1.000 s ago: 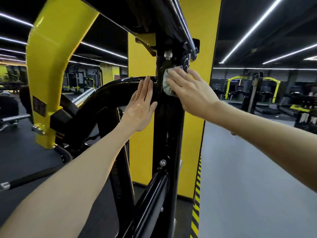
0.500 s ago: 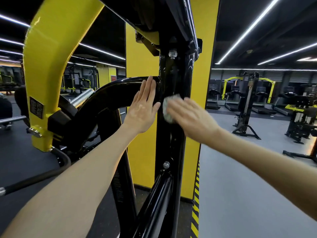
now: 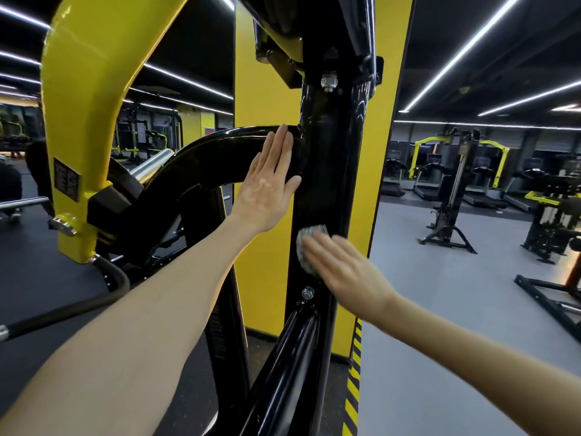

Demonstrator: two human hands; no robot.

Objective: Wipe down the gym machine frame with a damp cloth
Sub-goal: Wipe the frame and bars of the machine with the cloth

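Flatly, hands [image 3: 267,187] [image 3: 342,272] on cloth [image 3: 309,247] and frame [image 3: 330,165].

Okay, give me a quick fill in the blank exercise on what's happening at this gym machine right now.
1. The right hand presses the cloth against a post painted ____.
2. The cloth sits just ____ the lower bolt on that post.
3. The left hand rests on the curved bar to the ____ of the post.
4. The big arm at the far left is painted ____.
Missing words: black; above; left; yellow.
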